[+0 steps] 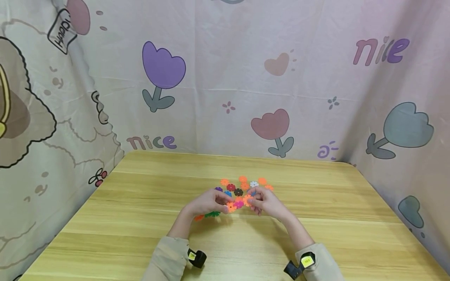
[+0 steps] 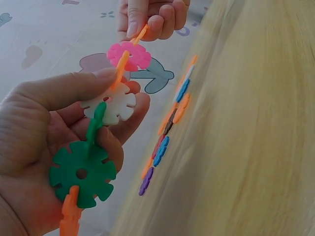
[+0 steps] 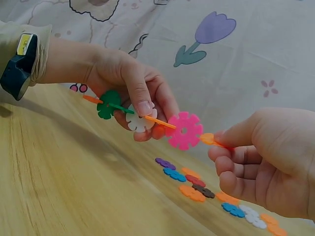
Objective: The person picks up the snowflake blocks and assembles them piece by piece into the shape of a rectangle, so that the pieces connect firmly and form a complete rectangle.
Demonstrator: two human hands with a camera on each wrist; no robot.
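A chain of slotted flower-shaped plastic discs is held in the air between both hands. My left hand (image 1: pixel 211 201) pinches it around the white disc (image 2: pixel 125 105) and the orange disc next to that one. Toward its left end hang two green discs, one facing the left wrist view as a broad green disc (image 2: pixel 101 182), then an orange disc (image 2: pixel 70 216). A pink disc (image 3: pixel 193 124) sits between the hands. My right hand (image 1: pixel 268 203) pinches the orange disc (image 3: pixel 208 139) slotted into the pink one, its far edge hidden by the fingers.
Loose flower discs lie flat on the wooden table (image 1: pixel 140 218) beyond the hands, among them a black disc (image 1: pixel 238 192), a purple disc (image 2: pixel 146 181), a red disc (image 1: pixel 231 187), a white disc (image 1: pixel 254 184) and several orange ones. A printed curtain (image 1: pixel 218 70) hangs behind the table.
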